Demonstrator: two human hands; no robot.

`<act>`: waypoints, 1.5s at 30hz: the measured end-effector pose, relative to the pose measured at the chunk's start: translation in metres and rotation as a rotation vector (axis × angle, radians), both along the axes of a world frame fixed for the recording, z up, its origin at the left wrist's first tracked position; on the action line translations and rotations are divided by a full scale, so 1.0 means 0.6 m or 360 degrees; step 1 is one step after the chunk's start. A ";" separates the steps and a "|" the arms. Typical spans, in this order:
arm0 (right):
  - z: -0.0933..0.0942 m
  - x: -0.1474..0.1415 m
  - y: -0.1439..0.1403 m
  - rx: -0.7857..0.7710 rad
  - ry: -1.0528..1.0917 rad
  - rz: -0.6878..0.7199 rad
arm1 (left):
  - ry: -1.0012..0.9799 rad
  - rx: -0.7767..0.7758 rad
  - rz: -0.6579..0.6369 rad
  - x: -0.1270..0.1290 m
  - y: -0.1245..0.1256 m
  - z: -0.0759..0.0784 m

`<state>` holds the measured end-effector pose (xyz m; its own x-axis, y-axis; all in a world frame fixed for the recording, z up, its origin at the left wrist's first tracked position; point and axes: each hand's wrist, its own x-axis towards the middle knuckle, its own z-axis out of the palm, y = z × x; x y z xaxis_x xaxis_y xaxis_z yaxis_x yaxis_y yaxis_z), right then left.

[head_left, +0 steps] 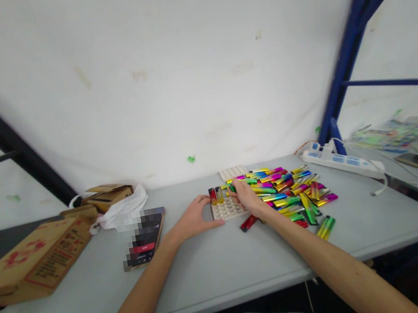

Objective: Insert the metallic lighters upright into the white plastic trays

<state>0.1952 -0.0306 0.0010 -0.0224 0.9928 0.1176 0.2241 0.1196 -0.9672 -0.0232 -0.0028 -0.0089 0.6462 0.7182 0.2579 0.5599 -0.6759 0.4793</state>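
White tray (227, 211): on the counter (196, 266), between the two hands; pitted with rows of cells.
Tray fill: a red piece (213, 197) and a yellowish piece (220, 196) stand upright at the left end; most visible cells are bare, so loading is judged to be at an early stage.
Loose pile (285, 201): many shiny multicoloured pieces lie unsorted right of the tray; these remain.
Left hand (193, 218): fingers spread and released around the tray's left end; contact pressure cannot be told.
Right hand (245, 195): fingers appear clenched on a green piece (232, 188), over the tray's right part.
Rear tray (233, 172): partly covered by the pile; contents uncertain.
Hidden: cells beneath the right hand; exact piece count; most of the gripped piece.
Obscured: phone (148, 237), pixelated.
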 end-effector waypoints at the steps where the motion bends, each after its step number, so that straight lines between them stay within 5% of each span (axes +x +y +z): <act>1: 0.000 0.001 -0.001 -0.0024 0.0023 -0.0007 | 0.0004 -0.0004 -0.0002 0.000 0.000 0.000; 10: -0.009 0.006 0.006 -0.0077 0.0147 -0.0138 | 0.0005 -0.0008 -0.0021 0.000 -0.001 0.003; 20: -0.045 0.033 0.043 0.0604 -0.0349 -0.0089 | -0.0010 -0.0018 -0.0043 0.000 0.000 0.001; 24: -0.048 0.034 0.042 0.0667 -0.0206 -0.0018 | -0.0012 -0.0005 -0.0029 0.001 -0.002 0.002; 34: -0.017 0.043 0.020 0.0701 -0.0752 0.0033 | -0.0011 0.0005 -0.0059 0.000 0.001 -0.002; 45: 0.004 0.052 0.013 0.0610 -0.0629 0.0232 | 0.0010 0.0015 -0.0036 -0.001 0.003 -0.003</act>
<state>0.2264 -0.0228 0.0037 -0.2718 0.8640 0.4237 0.5150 0.5026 -0.6944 -0.0240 -0.0010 -0.0106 0.6638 0.7010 0.2607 0.5474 -0.6929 0.4693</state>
